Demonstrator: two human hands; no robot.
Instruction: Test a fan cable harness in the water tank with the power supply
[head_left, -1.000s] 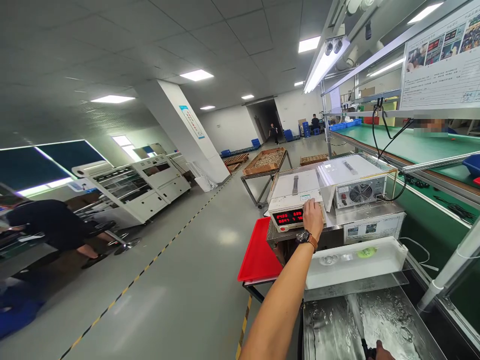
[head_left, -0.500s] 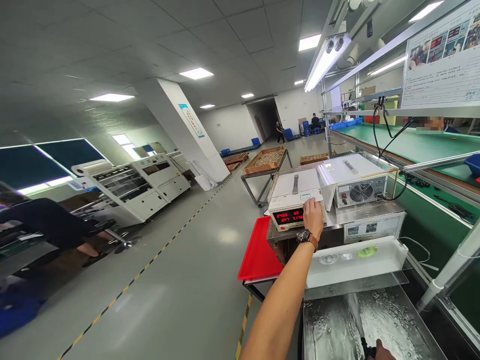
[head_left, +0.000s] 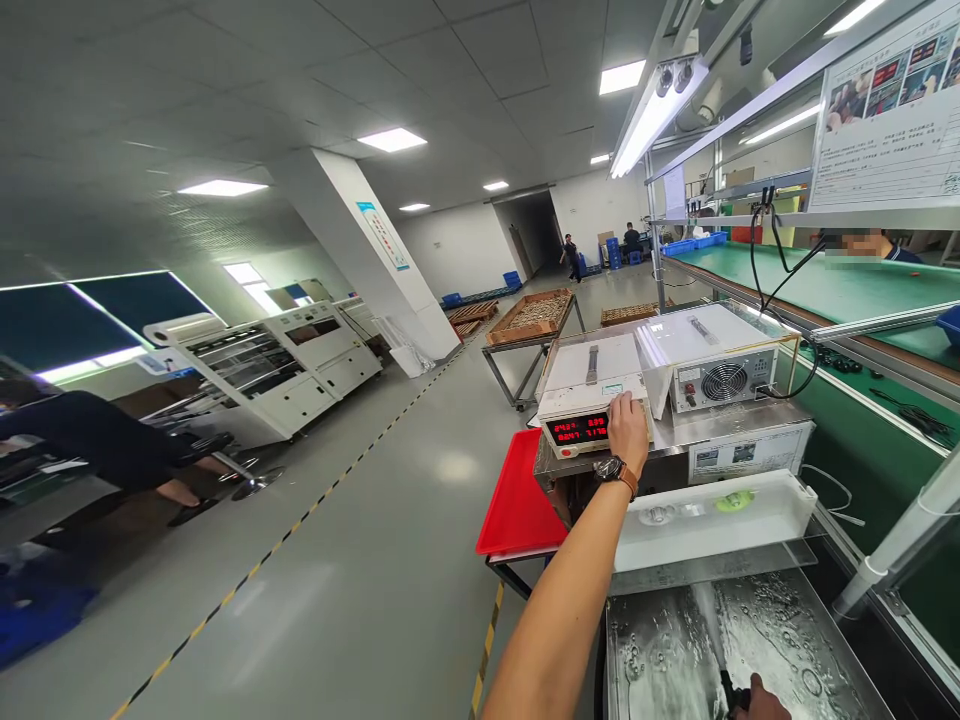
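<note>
My left hand (head_left: 628, 432), with a watch at the wrist, reaches to the right end of the front panel of a white electronic meter (head_left: 592, 372); its curled fingers cover that part. Red digits glow on the meter's display (head_left: 577, 430). At the bottom edge my right hand (head_left: 765, 700) is wrapped round a small black object (head_left: 731, 692), partly cut off by the frame. This object is over a metal tank (head_left: 660, 655) of rippling water, with a pale streak in the water beyond its tip.
A white trough (head_left: 712, 525) lies behind the tank. Beside the meter stands a second white unit (head_left: 724, 385) with a fan. A red tray (head_left: 521, 500) is left of the meter. People are at the far left, in the back and across the green bench (head_left: 840, 290).
The digits on the display have changed. A person in the background has moved slightly right, and the one at the far left has shifted. Both my hands stay in nearly the same place.
</note>
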